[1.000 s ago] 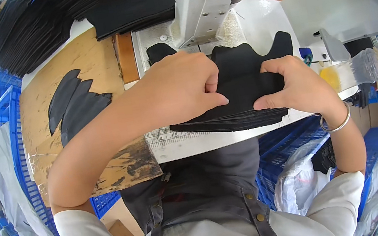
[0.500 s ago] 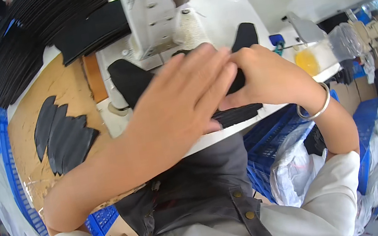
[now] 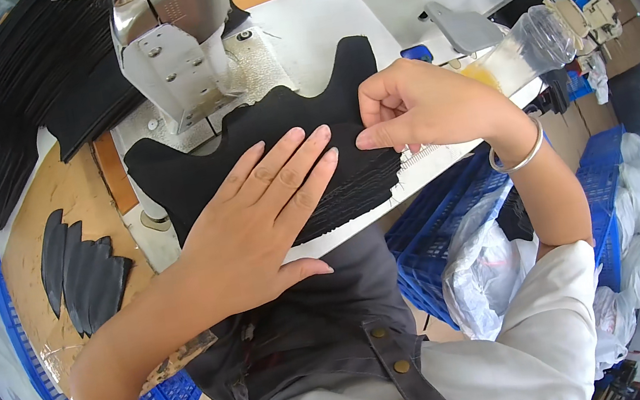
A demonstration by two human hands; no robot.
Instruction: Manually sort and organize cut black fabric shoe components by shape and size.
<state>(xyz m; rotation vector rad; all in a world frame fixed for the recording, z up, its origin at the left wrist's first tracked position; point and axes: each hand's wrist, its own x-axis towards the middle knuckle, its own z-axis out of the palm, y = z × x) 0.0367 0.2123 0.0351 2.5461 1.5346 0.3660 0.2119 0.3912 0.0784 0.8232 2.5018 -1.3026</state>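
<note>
A cut piece of black fabric [image 3: 273, 115] with a notched, wavy upper edge lies spread on the white sewing table [image 3: 309, 26]. Resting flat across its middle is my left hand [image 3: 245, 228], open, the fingers side by side and the thumb out toward the near edge. At the fabric's right side my right hand [image 3: 435, 106] is closed, thumb and curled fingers pinching its edge; the fingertips are partly hidden. Just beyond the fabric stands the sewing machine head [image 3: 173, 64]. The fabric's lower right edge looks ragged and layered.
Black cut pieces [image 3: 26, 87] are piled high at the far left. Several dark, leaf-shaped pieces [image 3: 88, 270] lie on the brown board [image 3: 20, 264]. Below the table at right, a blue crate [image 3: 423, 267] stands beside a white plastic bag [image 3: 484, 283]. A clear plastic container [image 3: 546, 38] is at far right.
My left hand has come down nearer me and lies flat, uncovering much of the fabric. My right hand's grip has tightened into a pinch. The whole view has shifted, with the machine now further left.
</note>
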